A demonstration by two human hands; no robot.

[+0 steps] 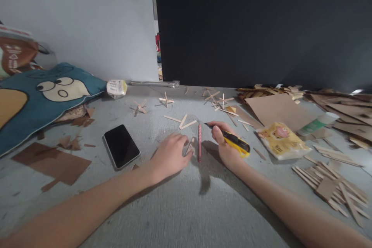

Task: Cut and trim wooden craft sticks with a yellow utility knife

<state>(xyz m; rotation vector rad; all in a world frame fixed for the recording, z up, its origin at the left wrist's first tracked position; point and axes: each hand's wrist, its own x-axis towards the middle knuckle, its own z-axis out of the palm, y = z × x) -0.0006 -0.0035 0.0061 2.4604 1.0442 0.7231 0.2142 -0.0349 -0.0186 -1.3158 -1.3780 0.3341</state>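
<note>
"Which step was in hand?"

"Preparing small wooden pieces for cutting, I judged, though no cut showed. The red rod (199, 142) lay on the table (186, 209) between the two hands, and the knife's tip was just beyond its far end, to the right."

"And the hands?"

"The right hand (228, 153) was closed around the yellow-and-black utility knife (236, 143), right of the rod. The left hand (171, 155), left of the rod, had its fingers curled, with a partly open gap between thumb and forefinger. A small wooden piece (190, 146) showed in that gap; I couldn't tell whether it was pinched."

"Where were the other sticks?"

"A few light sticks (188, 124) lay beyond the rod, slightly left."

"What did the next move call for?"

"In my judgement, a steady hold on the piece, with the left fingertips clear of the blade."
</note>
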